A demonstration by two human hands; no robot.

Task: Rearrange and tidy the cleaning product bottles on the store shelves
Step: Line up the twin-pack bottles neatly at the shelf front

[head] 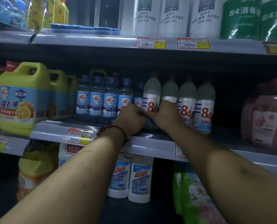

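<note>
In the middle of the frame, on the middle shelf (150,143), both hands meet low at one white "84" bottle (151,97). The left hand (131,117) and right hand (165,115) grasp it with curled fingers, beside the blue-capped bottles (110,101).

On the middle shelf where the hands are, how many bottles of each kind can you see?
Green jugs with handles: 3 in view
Clear blue-capped bottles: 5 at the front, the fifth partly behind the left hand
White "84" bottles: 4, one largely behind the right hand
Pink jug: 1
Total: 13 visible
</note>
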